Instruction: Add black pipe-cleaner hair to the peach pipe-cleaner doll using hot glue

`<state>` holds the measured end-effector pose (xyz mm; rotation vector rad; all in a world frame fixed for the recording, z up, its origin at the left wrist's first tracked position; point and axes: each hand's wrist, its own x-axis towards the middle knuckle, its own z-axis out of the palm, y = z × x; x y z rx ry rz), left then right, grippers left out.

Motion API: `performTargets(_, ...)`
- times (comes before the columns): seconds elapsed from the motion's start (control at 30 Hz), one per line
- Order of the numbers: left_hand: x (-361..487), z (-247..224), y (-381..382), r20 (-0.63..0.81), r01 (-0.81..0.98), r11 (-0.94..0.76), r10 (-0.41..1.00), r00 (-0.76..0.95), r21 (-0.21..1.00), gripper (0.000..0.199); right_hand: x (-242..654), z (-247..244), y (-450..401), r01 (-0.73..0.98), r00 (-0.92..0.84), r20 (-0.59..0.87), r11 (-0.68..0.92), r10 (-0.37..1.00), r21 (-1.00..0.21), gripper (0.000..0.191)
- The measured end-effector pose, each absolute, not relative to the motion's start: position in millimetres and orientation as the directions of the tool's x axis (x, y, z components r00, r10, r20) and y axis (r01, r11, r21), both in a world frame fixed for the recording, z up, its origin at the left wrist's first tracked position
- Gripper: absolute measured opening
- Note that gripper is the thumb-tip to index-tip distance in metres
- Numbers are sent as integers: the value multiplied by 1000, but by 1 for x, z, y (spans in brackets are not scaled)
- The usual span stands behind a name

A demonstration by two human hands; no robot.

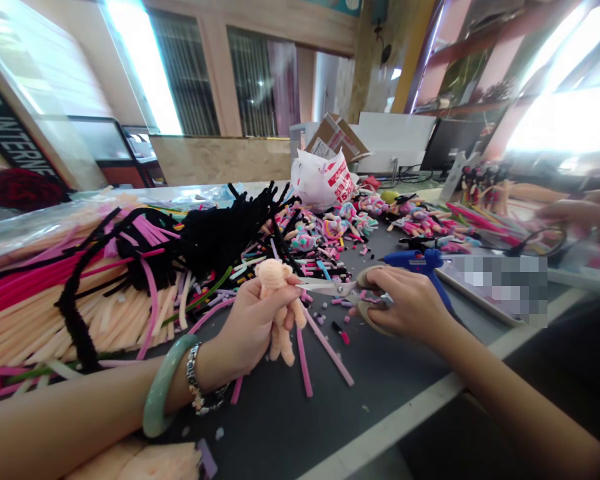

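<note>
My left hand [253,327] grips a small peach pipe-cleaner doll [277,303] upright, its legs hanging below my fingers. My right hand [410,303] is shut on the tan finger loops of a pair of scissors [337,288]. The steel blades point left and reach the doll's upper part, close to my left fingers. A blue hot glue gun [420,263] lies just beyond my right hand. Cut pipe-cleaner bits and loose pink stems [325,357] are scattered on the dark table [400,373] under both hands. A pale green bangle [163,383] and a beaded bracelet [200,380] circle my left wrist.
Peach, pink and black pipe-cleaner bundles [95,287] pile up at left. Colourful small dolls [330,223] heap toward the back. Beyond stand a white plastic bag [323,179] and cardboard box [337,139]. A co-worker's hand [575,213] reaches in at far right.
</note>
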<state>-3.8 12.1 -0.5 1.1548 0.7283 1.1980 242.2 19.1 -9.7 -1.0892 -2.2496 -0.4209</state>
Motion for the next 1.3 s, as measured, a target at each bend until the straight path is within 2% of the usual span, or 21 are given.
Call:
performTargets(0.63,-1,0,14,119,-385,-2,953,280,923,8,243,-11,21,785,-478,627,620,615,-9,14)
performTargets(1.03,-4,0,13,121,-321,-19,946,301,947,6,242,-12,21,820,-442,642,573,627,5,9)
performTargets(1.17,-3,1,12,133,-304,-23,928,347,952,7,242,-8,19,841,-386,670,540,634,-26,12)
performTargets(1.3,-2,3,11,137,-320,-15,922,363,947,6,242,0,15,825,-377,627,554,682,-107,16)
